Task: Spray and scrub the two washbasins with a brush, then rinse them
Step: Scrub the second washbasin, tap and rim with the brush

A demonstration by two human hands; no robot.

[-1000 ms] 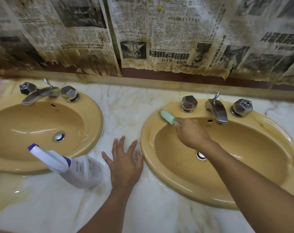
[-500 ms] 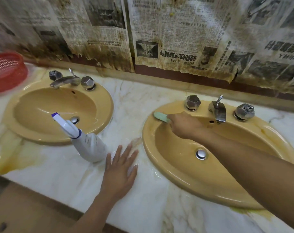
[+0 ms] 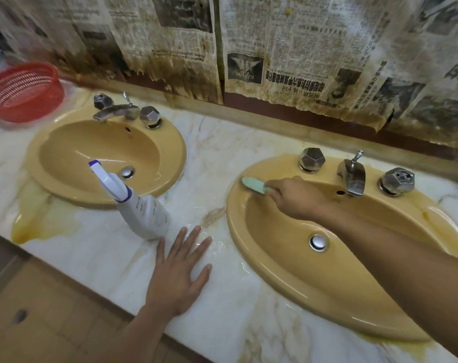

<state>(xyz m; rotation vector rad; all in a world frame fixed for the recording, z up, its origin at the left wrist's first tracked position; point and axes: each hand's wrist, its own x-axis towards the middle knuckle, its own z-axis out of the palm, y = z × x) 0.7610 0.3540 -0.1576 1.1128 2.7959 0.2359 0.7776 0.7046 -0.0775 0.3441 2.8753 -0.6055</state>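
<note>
Two yellow washbasins are set in a marble counter [image 3: 222, 158]: the left basin [image 3: 52, 189] and the right basin [image 3: 288, 279]. My right hand [image 3: 296, 197] grips a pale green brush [image 3: 252, 185], whose head lies on the right basin's upper left rim. My left hand [image 3: 180, 273] rests flat on the wet counter between the basins, fingers spread. A white spray bottle [image 3: 144, 210] with a blue-tipped nozzle stands just behind that hand, apart from it.
Each basin has a metal tap with two faceted knobs, the left tap [image 3: 117, 111] and the right tap [image 3: 352, 176]. A red plastic basket [image 3: 23, 90] sits at the far left. Stained newspaper [image 3: 288, 48] covers the wall. Yellowish puddles lie on the counter.
The view has pulled back and turned left, bringing the red basket in. My right hand has slid the brush leftwards along the right basin's rim. The left hand stays flat on the counter.
</note>
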